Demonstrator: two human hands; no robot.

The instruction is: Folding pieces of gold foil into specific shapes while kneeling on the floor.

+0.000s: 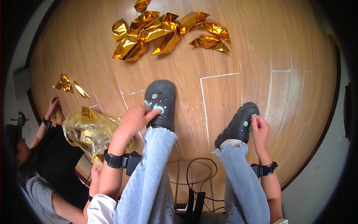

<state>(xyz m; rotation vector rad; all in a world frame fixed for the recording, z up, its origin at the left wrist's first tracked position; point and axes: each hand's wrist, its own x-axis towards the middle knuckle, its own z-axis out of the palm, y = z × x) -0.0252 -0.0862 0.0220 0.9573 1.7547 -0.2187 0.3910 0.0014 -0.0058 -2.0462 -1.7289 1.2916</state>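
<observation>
My left hand [137,119] is at the black clog [160,92] on my left foot, its thumb and fingertips touching a pale blue shoe charm [159,109]. My right hand [260,130], its fingers curled, is against the outer side of the other black clog [237,121]. A small white thing shows at its fingertips, too small to name. A round greenish charm [245,123] sits on that clog. Both feet are on the wood-look floor [221,103]. Beyond them lie several folded gold foil pieces [159,30].
At the left, a co-worker in black [58,159] reaches towards smaller gold foil pieces [65,83]. A yellowish transparent plastic bag [89,131] with gold foil inside is beside my left forearm. Black cables [188,176] and a thin metal frame [176,190] are between my legs.
</observation>
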